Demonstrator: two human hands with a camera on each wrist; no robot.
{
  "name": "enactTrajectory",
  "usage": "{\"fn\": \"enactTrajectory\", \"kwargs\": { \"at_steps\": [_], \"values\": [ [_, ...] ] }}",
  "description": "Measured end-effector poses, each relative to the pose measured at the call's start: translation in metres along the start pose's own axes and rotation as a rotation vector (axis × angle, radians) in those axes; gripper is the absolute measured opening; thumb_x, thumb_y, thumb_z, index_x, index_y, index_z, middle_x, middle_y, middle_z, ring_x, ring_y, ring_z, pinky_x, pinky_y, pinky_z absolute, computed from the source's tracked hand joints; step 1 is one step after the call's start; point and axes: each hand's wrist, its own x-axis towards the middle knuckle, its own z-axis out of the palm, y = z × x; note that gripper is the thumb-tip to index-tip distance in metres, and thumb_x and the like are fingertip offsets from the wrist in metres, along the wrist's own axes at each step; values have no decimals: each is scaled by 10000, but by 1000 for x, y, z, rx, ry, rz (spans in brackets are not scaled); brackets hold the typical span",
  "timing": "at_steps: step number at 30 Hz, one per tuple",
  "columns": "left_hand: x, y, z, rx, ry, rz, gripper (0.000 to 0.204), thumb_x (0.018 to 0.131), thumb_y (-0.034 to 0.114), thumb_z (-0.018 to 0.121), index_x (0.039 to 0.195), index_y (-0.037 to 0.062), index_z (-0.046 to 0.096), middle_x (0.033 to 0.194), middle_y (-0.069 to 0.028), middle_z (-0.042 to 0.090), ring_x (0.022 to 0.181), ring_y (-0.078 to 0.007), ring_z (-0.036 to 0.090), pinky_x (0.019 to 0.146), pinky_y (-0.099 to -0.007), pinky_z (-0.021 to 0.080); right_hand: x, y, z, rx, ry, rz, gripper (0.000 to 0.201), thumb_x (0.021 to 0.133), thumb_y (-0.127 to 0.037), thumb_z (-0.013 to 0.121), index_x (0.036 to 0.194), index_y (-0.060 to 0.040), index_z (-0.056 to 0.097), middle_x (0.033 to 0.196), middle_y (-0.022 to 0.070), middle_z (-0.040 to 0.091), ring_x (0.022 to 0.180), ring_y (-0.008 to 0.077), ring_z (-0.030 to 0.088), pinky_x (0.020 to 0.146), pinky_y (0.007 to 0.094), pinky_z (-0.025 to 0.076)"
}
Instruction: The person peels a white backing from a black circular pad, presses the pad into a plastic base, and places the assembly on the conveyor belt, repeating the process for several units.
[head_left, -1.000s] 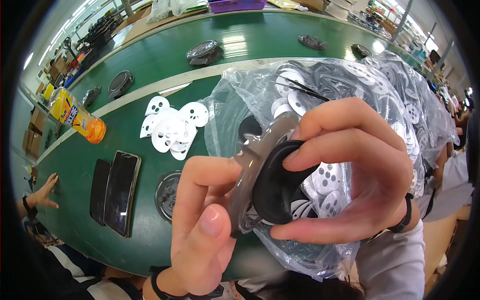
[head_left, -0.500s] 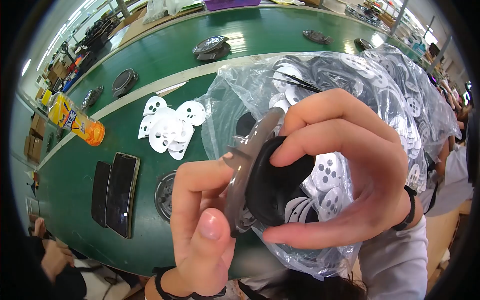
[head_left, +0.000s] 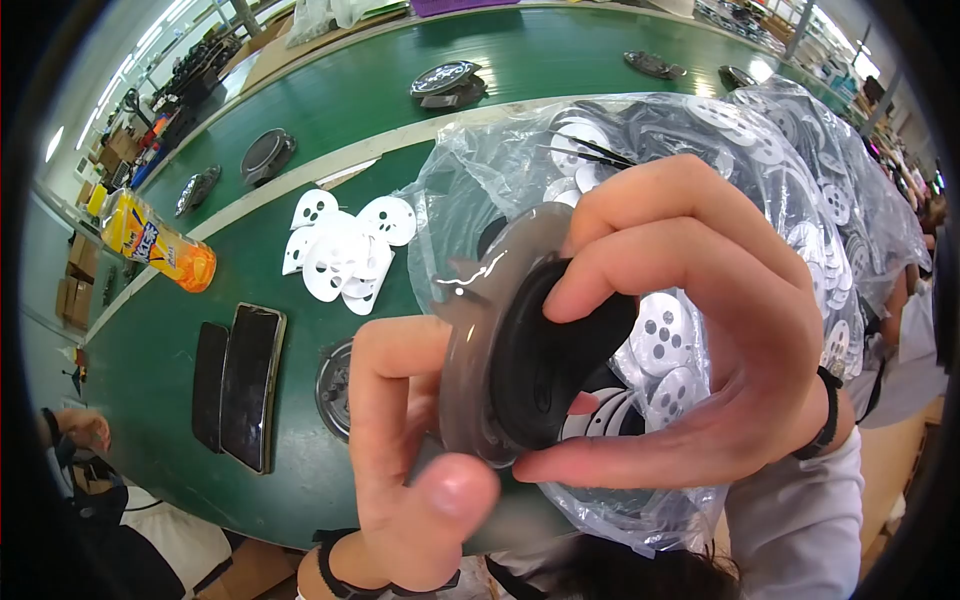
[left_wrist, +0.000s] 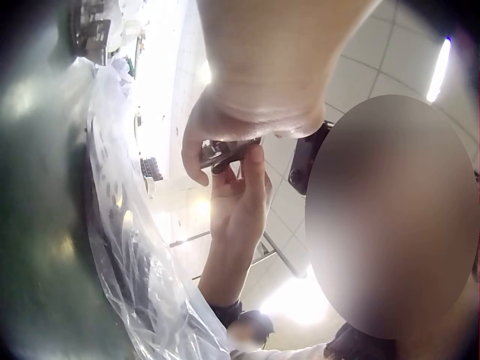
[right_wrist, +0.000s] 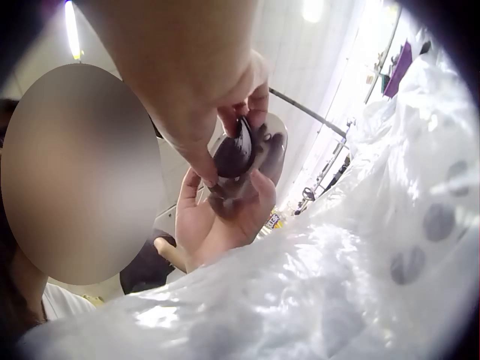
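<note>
Held up over the bench, a translucent grey round shell [head_left: 465, 370] with small tabs on its edge is gripped by my left hand [head_left: 395, 480]. The left thumb stands off in front of it. My right hand [head_left: 765, 320] pinches a black curved, flexible-looking piece [head_left: 540, 350] between fingers and thumb, against the shell's near side. In the right wrist view the black piece [right_wrist: 237, 154] overlaps the clear shell [right_wrist: 276, 150], with the left hand [right_wrist: 225, 236] underneath. Between the hands, the left wrist view shows only a dark edge of the parts.
A plastic bag [head_left: 480, 170] of white perforated discs lies behind my hands, black tweezers [head_left: 590, 150] on it. Left are white sheets [head_left: 335, 255], two phones [head_left: 250, 385], a dark round part [head_left: 335, 390] and a bottle [head_left: 160, 245]. Assemblies [head_left: 447, 82] ride a green conveyor [head_left: 540, 50].
The shell and black piece have turned, showing more of the shell's face. My left thumb has shifted right and lower. Parts on the conveyor have moved right. Another person's hand at far left has moved.
</note>
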Motion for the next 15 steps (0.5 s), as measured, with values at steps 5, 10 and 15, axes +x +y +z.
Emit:
{"fn": "enactTrajectory", "kwargs": {
  "at_steps": [5,10,15],
  "values": [
    [4,-5,11,-3,119,105,516,832,99,524,1237,-14,225,1189,-218,431,1033,-324,526,866,-420,460,-4,-7,8,-19,142,46,489,448,-140,855,845,-16,596,865,112,531,720,173,533,594,257,415],
    [6,-8,16,4,211,211,401,814,-9,540,1115,-51,278,1062,-234,507,886,-316,622,777,-403,524,3,-5,-4,-106,56,-17,483,450,-139,854,840,-13,597,858,114,531,699,168,528,575,251,418],
    [4,-7,15,54,297,209,395,804,-35,515,1111,-48,268,1063,-240,510,878,-315,625,772,-415,526,5,-8,-4,-87,22,-41,440,473,-92,829,844,-3,610,857,124,537,697,164,529,567,250,424]
  ]
}}
